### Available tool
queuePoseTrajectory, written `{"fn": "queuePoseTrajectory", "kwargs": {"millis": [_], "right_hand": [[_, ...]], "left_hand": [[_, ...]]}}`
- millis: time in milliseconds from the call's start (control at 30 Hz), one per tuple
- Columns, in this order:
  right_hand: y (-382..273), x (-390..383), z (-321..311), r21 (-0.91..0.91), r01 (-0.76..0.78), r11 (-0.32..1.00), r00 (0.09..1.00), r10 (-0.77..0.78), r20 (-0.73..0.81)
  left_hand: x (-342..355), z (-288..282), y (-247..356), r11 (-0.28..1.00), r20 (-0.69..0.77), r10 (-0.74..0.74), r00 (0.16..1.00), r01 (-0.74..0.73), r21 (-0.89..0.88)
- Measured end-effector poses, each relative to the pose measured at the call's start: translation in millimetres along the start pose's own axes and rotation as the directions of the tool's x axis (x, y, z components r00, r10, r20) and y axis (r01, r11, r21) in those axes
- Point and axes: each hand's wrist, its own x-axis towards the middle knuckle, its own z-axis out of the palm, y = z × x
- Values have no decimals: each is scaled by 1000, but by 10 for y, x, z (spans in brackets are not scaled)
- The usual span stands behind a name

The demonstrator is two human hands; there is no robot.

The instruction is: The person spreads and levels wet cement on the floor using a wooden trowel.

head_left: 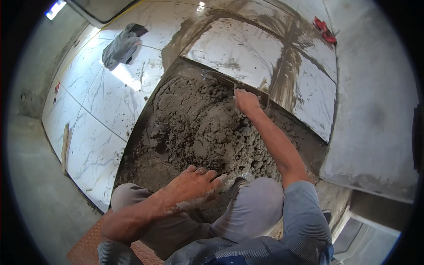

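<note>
Wide fisheye view from head height, downward onto nearby mortar [190, 119]

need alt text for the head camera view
A bare right hand reaches across lumpy grey-brown mortar to the edge of glossy white veined tiles; any grip is unclear. The left hand, wearing a silver ring, is near the knees of pale grey trousers.

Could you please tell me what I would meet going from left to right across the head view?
Narrow light-brown wooden strip → crumpled grey bag-like item → the person's bare left hand → the bare right hand → crumpled red cloth-like item.
</note>
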Motion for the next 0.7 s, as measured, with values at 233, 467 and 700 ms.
{"fn": "queuePoseTrajectory", "kwargs": {"millis": [233,467,700], "right_hand": [[488,-615,-108,57,-101,993,991,95,97],[1414,-3482,219,379,-694,612,629,772,-94],[1183,-5893,1241,387,-922,4,32,997,67]], "left_hand": [[-30,-75,-3,995,-124,67,990,-75,-64],[-42,-189,-121,995,-67,-28,997,21,-99],[60,-238,-1,994,-25,-79,997,77,-77]]}}
